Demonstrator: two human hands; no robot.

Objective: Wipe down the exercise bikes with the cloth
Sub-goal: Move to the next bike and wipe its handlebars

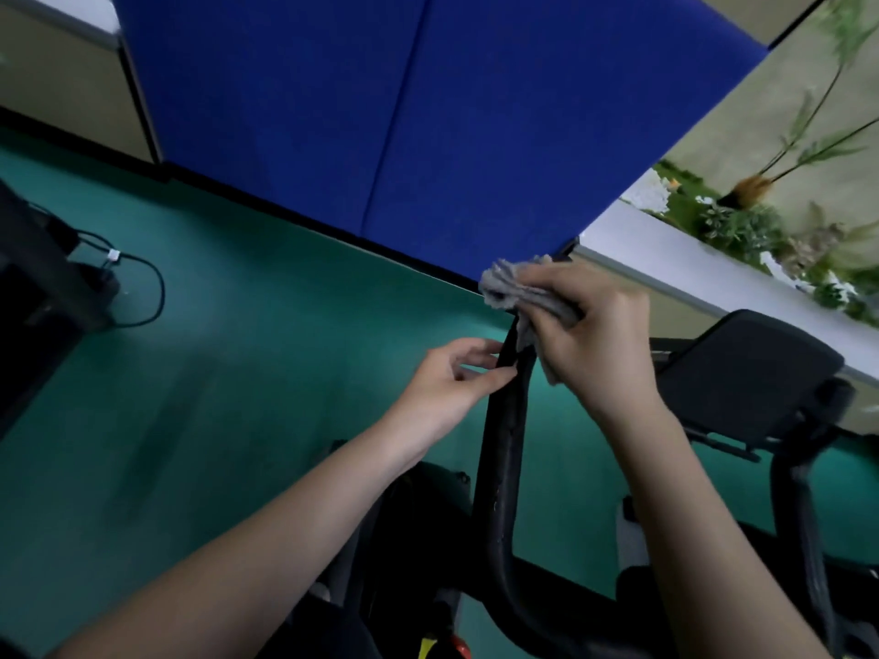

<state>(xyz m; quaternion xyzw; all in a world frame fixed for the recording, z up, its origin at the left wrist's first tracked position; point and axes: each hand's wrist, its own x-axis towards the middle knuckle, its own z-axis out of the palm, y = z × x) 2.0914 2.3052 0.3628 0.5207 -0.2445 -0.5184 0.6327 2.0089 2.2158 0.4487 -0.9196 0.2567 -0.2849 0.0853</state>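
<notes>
Right hand (pixel 590 335) clenched around a bunched grey cloth (pixel 516 290), pressed against the upper end of a black handlebar (pixel 502 449) of the exercise bike. Left hand (pixel 449 382) beside it, thumb and fingertips pinching the same bar just below the cloth. Bar padding looks scuffed, with pale flecks. A black console pad (pixel 747 368) sits to the right. Floor (pixel 247 354) is teal-green; blue partition panels (pixel 404 111) stand behind. White ledge (pixel 666 259) with greenery at right. Dark cable (pixel 142 287) on the floor at left.
</notes>
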